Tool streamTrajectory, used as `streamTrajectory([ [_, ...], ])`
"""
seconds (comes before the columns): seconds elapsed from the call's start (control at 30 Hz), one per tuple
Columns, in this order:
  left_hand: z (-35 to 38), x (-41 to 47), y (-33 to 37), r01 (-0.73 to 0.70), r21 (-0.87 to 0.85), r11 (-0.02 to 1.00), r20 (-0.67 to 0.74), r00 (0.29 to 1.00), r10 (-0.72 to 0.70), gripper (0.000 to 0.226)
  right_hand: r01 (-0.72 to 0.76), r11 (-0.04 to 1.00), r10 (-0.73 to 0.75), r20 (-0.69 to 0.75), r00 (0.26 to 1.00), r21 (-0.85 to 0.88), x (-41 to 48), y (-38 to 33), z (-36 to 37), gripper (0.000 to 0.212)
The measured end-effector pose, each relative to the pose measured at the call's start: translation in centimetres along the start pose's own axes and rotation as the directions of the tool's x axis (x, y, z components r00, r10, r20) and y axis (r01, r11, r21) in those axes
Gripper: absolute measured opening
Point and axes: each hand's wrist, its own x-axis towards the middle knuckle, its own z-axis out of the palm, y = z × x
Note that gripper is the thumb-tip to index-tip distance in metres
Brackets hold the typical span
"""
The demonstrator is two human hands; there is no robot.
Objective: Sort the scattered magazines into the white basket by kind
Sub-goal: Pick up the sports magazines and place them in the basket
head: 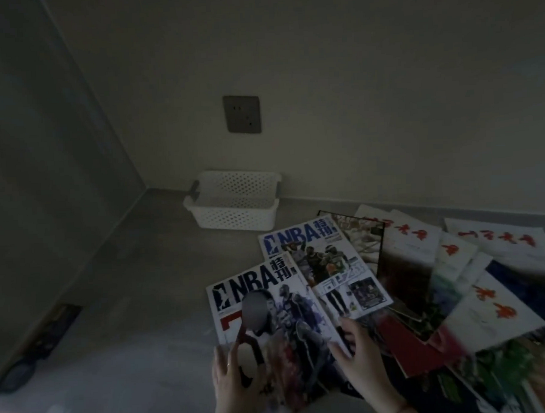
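Observation:
A white perforated basket (234,219) stands on the floor against the far wall, with nothing visible inside. Two NBA magazines lie overlapped in front of me: the nearer one (269,303) and a second one (323,260) behind it. My left hand (230,380) grips the near magazine's left bottom edge. At its right edge, my right hand (362,355) holds the same magazine, fingers curled over it. To the right lies a heap of white magazines with red lettering (497,246) and darker ones (421,349).
A grey wall socket (241,114) sits above the basket. The dim room corner is at the left, with dark objects (51,328) along the left wall's foot. Bare grey floor (144,305) stretches between me and the basket.

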Motion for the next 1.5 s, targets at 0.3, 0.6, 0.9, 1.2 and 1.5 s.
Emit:
streamTrajectory([
  [0.3,-4.1,2.5,0.3,0.148,-0.737,0.66,0.088,0.988,-0.123,0.061,-0.214,0.976,0.214,0.02,0.977,0.036,2.2,-1.7,1.5,0.038],
  [0.6,-3.7,2.5,1.0,0.09,-0.528,0.845,0.129,0.991,-0.025,0.02,-0.231,0.973,0.209,0.335,0.919,0.028,1.8,-2.3,-3.1,0.024],
  [0.9,-16.6,7.1,11.6,-0.26,-0.666,0.699,-0.065,0.954,0.293,0.015,0.076,0.988,-0.094,0.137,0.986,0.131,6.5,-12.6,-7.2,0.04],
  [1.2,-29.1,18.8,22.1,-0.649,-0.449,0.614,-0.377,0.761,0.528,0.026,0.448,0.894,-0.414,-0.362,0.835,0.011,16.8,-27.9,-6.6,0.042],
  [1.5,-28.7,29.4,20.3,-0.548,-0.469,0.692,-0.292,0.836,0.465,0.025,0.315,0.942,-0.334,-0.416,0.846,-0.116,24.4,-29.3,-2.2,0.054],
])
